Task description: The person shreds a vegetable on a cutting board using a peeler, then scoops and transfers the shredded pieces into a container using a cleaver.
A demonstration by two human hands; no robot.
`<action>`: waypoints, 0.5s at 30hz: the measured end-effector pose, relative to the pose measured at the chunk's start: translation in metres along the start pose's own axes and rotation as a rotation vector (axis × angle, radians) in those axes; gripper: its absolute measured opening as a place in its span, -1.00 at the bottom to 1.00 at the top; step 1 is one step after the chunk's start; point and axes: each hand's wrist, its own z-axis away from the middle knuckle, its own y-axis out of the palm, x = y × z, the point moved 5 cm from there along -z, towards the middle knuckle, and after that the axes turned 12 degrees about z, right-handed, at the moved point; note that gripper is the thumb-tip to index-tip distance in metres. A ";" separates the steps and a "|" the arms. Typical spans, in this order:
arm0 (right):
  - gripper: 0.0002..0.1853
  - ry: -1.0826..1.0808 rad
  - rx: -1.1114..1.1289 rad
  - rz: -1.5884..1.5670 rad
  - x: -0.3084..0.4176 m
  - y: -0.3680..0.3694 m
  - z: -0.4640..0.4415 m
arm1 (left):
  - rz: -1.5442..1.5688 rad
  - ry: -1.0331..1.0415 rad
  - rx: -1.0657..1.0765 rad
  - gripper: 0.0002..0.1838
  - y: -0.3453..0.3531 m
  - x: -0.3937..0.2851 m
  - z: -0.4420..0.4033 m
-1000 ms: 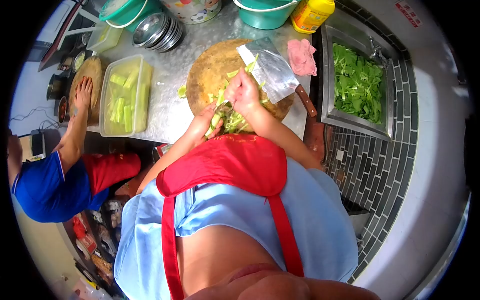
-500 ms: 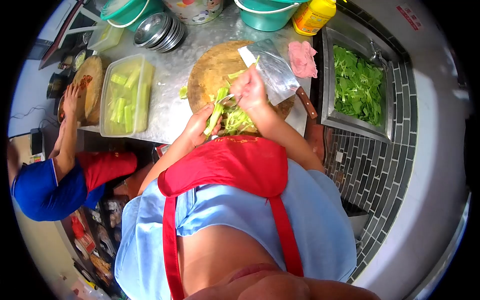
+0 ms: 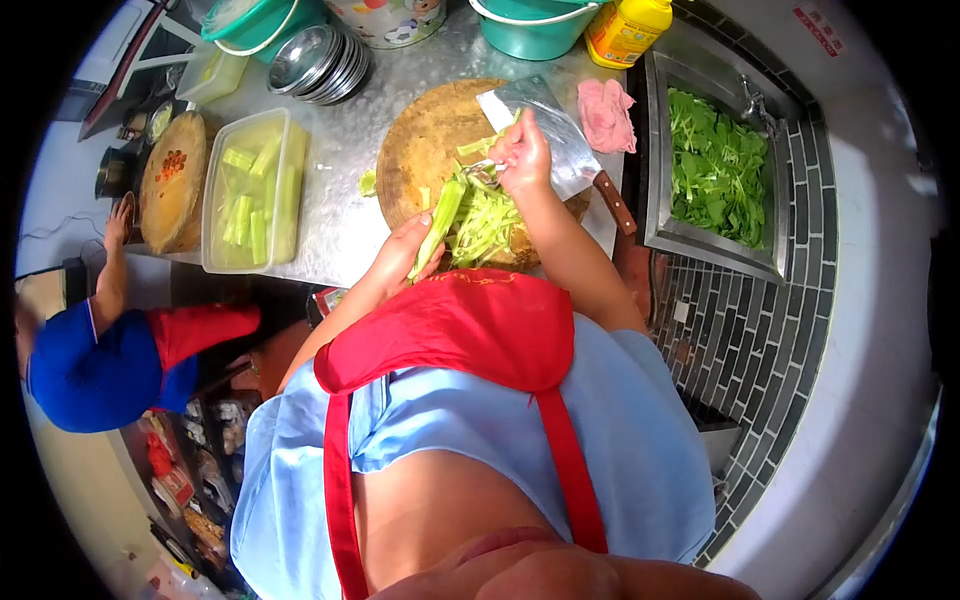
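Nearest is the red apron, its top edge close to the work. Left hand: fingers wrapped around the lower part of a green stalk, which slants up over the near-left part of the round board. Right hand: fingers curled tight on a small metal tool, maybe a peeler; can't tell if it touches the stalk. Pale green shreds heap on the board just right of the stalk. Cleaver lies flat over the board's right edge, handle out past it. Farther off: plastic box of cut green pieces at left, pink cloth at right, metal bowls toward the back of the bench. Risks, my guess: a wet stalk could twist in the left fingers and let the tool skip onto them; a wide right-hand swing could knock the cleaver, as it lies so near. Versus half a second ago: right hand is higher and farther from the stalk, more shreds show, and the co-worker's hand has left the red bits on the other board
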 end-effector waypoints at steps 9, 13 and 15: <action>-0.49 0.183 0.199 -0.155 -0.022 0.039 0.046 | -0.059 0.055 -0.009 -0.59 0.003 0.001 -0.005; -0.50 0.055 0.022 -0.107 -0.003 0.010 0.010 | -0.083 0.014 -0.016 -0.58 -0.005 0.010 -0.005; -0.49 0.011 0.030 -0.011 0.000 -0.003 0.001 | -0.101 0.025 0.038 -0.57 -0.002 0.007 -0.005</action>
